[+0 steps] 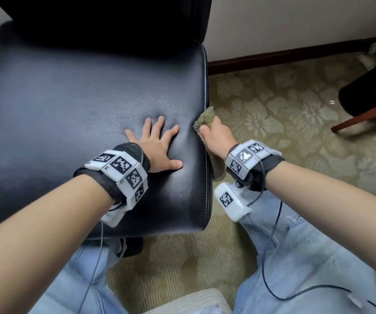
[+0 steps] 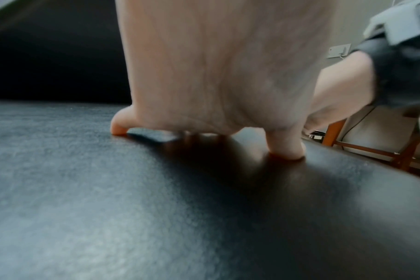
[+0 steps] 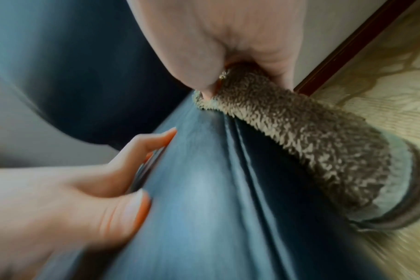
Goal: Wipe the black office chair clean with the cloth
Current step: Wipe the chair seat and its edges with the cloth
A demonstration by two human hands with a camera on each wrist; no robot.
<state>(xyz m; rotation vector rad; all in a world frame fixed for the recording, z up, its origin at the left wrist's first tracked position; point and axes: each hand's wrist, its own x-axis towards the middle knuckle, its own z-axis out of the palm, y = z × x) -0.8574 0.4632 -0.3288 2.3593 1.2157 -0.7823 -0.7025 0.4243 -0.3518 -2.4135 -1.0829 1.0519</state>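
Two hands work at the right edge of the black office chair (image 1: 73,105). Left hand (image 1: 157,146) lies flat on the seat cushion, fingers (image 1: 159,123) straight and spread, thumb out toward the seam; it holds nothing. From the left wrist view, fingertips and thumb press into the leather and the palm arches slightly above it.

Right hand (image 1: 216,134) is curled round the cloth (image 1: 205,118), a grey-green fleecy rag bunched in its grip. Cloth sits against the seat's right side, just over the stitched seam, with its loose end hanging down the side panel toward the carpet (image 1: 284,114). The right wrist view shows the cloth (image 3: 300,136) draped along the cushion edge, thumb pinching its upper end.

Both wrists carry white marker-tagged bands (image 1: 123,173) with trailing cables. Jeans-clad knees (image 1: 307,257) flank the chair's front corner. Dark wooden baseboard (image 1: 284,55) runs along the wall behind.
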